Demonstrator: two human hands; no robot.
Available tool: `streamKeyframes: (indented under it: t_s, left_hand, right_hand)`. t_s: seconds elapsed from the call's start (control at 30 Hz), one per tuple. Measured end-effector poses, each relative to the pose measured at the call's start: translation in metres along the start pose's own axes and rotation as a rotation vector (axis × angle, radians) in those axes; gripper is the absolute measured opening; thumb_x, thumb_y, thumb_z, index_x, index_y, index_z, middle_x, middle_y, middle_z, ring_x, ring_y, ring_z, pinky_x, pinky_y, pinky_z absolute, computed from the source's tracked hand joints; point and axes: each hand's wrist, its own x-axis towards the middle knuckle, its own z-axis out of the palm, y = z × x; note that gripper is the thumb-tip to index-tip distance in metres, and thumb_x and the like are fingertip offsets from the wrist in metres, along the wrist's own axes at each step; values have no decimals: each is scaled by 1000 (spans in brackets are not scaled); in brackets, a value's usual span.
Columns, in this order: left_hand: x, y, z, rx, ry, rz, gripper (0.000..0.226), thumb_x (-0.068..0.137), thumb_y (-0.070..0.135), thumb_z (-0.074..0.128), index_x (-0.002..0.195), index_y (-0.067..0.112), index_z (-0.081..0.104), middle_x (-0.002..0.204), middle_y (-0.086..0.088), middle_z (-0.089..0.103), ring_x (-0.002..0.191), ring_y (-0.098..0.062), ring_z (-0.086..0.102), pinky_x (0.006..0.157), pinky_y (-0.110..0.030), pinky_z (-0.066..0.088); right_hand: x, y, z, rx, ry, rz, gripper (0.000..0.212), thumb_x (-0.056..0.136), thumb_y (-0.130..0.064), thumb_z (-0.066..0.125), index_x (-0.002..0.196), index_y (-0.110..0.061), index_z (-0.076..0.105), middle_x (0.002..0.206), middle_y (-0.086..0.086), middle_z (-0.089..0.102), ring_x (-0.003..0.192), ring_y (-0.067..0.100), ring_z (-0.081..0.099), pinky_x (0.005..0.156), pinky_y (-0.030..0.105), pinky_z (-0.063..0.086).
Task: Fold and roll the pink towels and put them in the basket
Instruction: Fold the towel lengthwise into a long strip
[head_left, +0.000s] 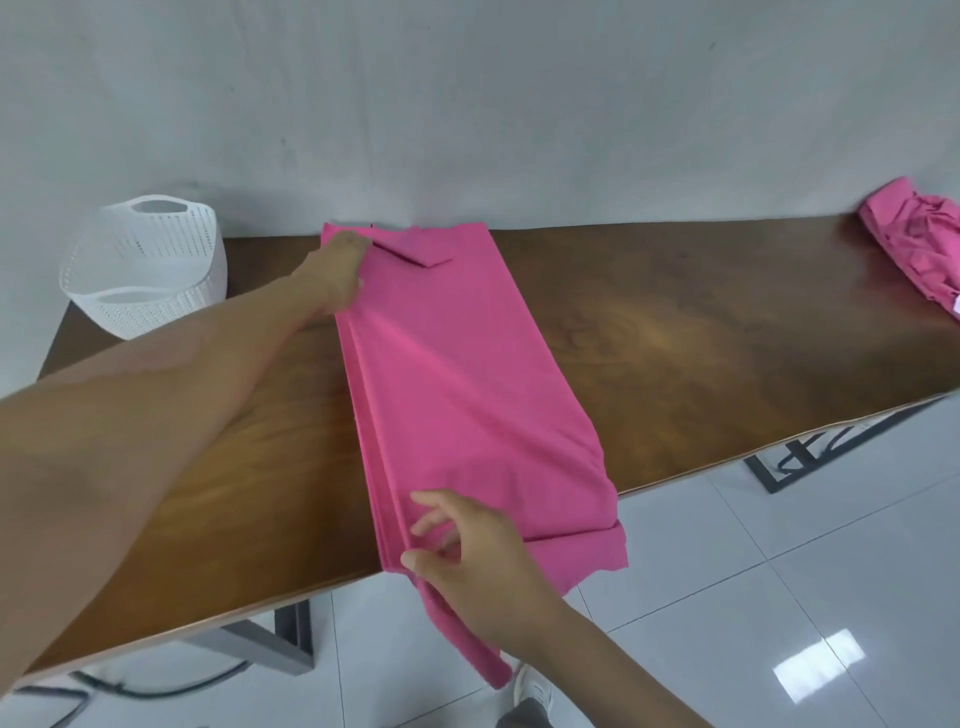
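A person leans over a brown wooden table (675, 332), working on a long pink towel (467, 395) folded into a narrow strip that runs from the table's far edge to its near edge.

The left hand (337, 270) reaches to the strip's far left corner. Its fingers lie on the cloth there, fairly straight; whether they pinch the edge cannot be told. Just right of this hand, a small corner of the towel is turned over into a flap.

The right hand (467, 551) is at the strip's near end, fingers spread and slightly bent. The thumb and fingers close on the stacked folds along the towel's left edge. Below this hand, a tail of the towel hangs off the table's near edge. To its right, the near end of the strip overhangs the edge slightly.

A white perforated plastic basket (145, 265) stands left of the left hand, on the table's far left corner. A crumpled second pink towel (914, 239) lies far right, well apart from both hands.
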Motion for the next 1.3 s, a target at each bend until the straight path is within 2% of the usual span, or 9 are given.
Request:
streamKeyframes:
  t_s: [0.17, 0.47, 0.67, 0.77, 0.87, 0.97, 1.07, 1.23, 1.3]
  left_hand:
    - [-27, 7, 16, 75, -52, -15, 50, 93, 16, 62, 137, -2, 47, 144, -28, 39, 126, -49, 48, 106, -55, 42]
    - [-131, 121, 86, 7, -122, 261, 51, 97, 29, 60, 143, 10, 49, 148, -17, 45, 136, -37, 41, 115, -47, 31]
    - [-185, 196, 138, 73, -164, 244, 66, 99, 54, 45, 158, 30, 24, 167, -5, 5, 152, -30, 4, 122, -50, 15]
    - [-197, 201, 158, 138, -183, 159, 67, 100, 62, 25, 159, 35, 11, 168, -3, 1, 153, -28, -1, 123, -51, 11]
    - [-202, 203, 165, 222, -146, 147, 64, 101, 62, 14, 159, 36, 7, 168, -3, 3, 154, -27, 2, 123, -50, 9]
    - [-202, 207, 165, 251, -130, 134, 65, 100, 62, 9, 159, 36, 6, 168, -2, 3, 154, -26, 3, 123, -50, 11]
    - [-203, 211, 164, 265, -125, 125, 68, 96, 64, 2, 158, 36, 5, 168, -1, 3, 153, -25, 3, 123, -50, 12]
    - [-203, 212, 165, 278, -124, 118, 67, 97, 64, 2, 158, 37, 5, 168, -1, 3, 154, -25, 3, 124, -49, 11]
    - [-203, 211, 165, 278, -119, 115, 67, 97, 64, 3, 158, 37, 6, 168, -1, 5, 154, -25, 3, 123, -49, 11]
  right_hand:
    - [-8, 27, -9, 17, 42, -11, 36, 92, -27, 69, 127, -32, 63, 105, -19, 69, 93, -4, 64, 85, 18, 53]
    - [-21, 170, -104, -65, 567, 232, 18, 96, -9, 59, 98, -27, 63, 100, -11, 71, 87, 3, 64, 66, 9, 44]
    - [-12, 232, -115, -59, 139, 262, 41, 93, -22, 70, 131, -22, 56, 124, -6, 60, 106, 14, 60, 85, 24, 46]
    - [-3, 236, -112, 77, 144, 180, 30, 97, -38, 63, 122, -23, 62, 118, -10, 65, 108, 9, 60, 91, 26, 48]
    - [-3, 247, -104, 72, 247, 138, 16, 95, -28, 67, 95, -13, 64, 87, -5, 66, 78, 9, 58, 67, 15, 42]
    - [-20, 270, -88, 77, 268, 95, 26, 91, -21, 72, 76, -9, 55, 62, -4, 52, 58, 7, 42, 55, 23, 37]
    - [-35, 290, -72, 135, 215, 116, 24, 88, -21, 74, 73, -12, 59, 58, 2, 59, 53, 9, 50, 56, 32, 45]
    - [-47, 324, -66, -154, -212, 255, 13, 81, -25, 78, 89, -23, 67, 87, -5, 71, 75, 9, 63, 78, 37, 57]
    - [-43, 328, -75, -118, -217, 266, 49, 78, -35, 84, 120, -28, 61, 111, -7, 64, 97, 10, 61, 87, 30, 52]
